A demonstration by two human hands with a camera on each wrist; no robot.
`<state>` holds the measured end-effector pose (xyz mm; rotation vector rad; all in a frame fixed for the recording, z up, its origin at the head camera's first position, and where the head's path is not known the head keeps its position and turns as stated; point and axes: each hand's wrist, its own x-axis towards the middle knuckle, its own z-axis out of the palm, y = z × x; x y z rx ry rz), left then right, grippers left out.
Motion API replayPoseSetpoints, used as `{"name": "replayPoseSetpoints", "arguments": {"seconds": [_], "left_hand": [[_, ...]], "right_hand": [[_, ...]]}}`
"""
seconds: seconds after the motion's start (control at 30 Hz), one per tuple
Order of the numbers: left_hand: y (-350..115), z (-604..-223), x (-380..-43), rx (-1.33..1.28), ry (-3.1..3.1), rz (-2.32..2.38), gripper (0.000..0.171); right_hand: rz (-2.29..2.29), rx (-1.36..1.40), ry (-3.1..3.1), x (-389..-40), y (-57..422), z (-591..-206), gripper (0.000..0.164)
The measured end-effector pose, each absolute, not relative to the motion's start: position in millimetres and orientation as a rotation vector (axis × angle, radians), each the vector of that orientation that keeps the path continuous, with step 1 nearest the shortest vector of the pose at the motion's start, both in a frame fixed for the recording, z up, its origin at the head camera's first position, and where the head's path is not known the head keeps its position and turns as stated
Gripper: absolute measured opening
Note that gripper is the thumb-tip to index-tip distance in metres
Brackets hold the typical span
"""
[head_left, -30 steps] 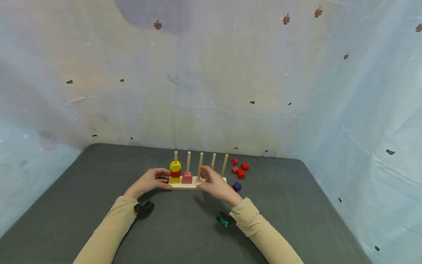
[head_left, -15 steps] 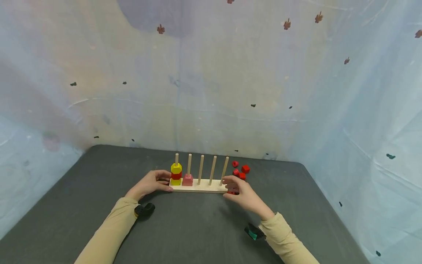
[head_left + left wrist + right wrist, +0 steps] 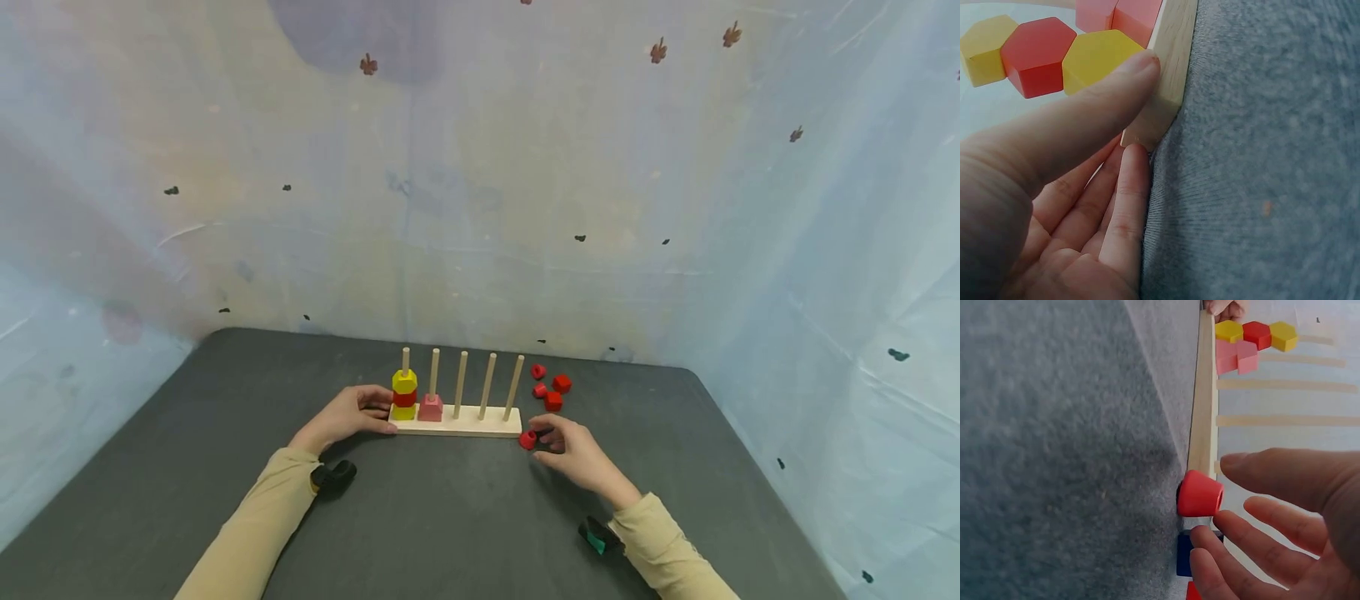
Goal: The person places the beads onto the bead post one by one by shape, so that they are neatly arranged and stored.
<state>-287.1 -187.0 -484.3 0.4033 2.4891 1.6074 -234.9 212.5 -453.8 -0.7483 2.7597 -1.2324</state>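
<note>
A wooden peg board [image 3: 480, 427] with several upright pegs sits on the dark table. Its left peg carries a yellow hexagonal bead [image 3: 404, 381], a red hexagonal bead [image 3: 405, 398] and another yellow one [image 3: 1100, 61]. A pink block [image 3: 431, 409] is on the neighbouring peg. My left hand [image 3: 350, 417] holds the board's left end, thumb on the front corner and fingers at the end face. Beyond the right end stands a red tapered bead [image 3: 528, 440]. Around it, thumb and fingers apart, is my right hand [image 3: 576, 454], fingertips close to the bead.
Behind the right hand lie several loose red beads, among them a red cube [image 3: 553, 401] and a round red bead [image 3: 538, 372]. A dark blue block [image 3: 1184, 555] shows past the tapered bead in the right wrist view. A pale curtain [image 3: 480, 208] hangs behind the table.
My right hand has moved right, from the middle of the peg board to the red tapered bead past its end. My left hand has stayed at the board's left end.
</note>
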Motion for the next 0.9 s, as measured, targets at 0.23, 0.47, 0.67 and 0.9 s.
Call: {"name": "replayPoseSetpoints", "arguments": {"seconds": [0.23,0.47,0.67,0.9], "left_hand": [[-185,-485,-290,0.383,2.473,1.617,0.060],[-187,-483,-292,0.370,2.464,1.624,0.060],[-187,-484,-292,0.374,2.470,1.630,0.060],[-186,-485,-291,0.371,2.464,1.629,0.060]], "right_hand": [[-1.181,-0.764,2.787,-243,211,-455,0.040],[-1.076,-0.799,2.829,-251,208,-454,0.033],[-1.064,-0.823,2.831,-251,207,-455,0.027],[-1.035,-0.840,2.831,-248,208,-459,0.021]]}}
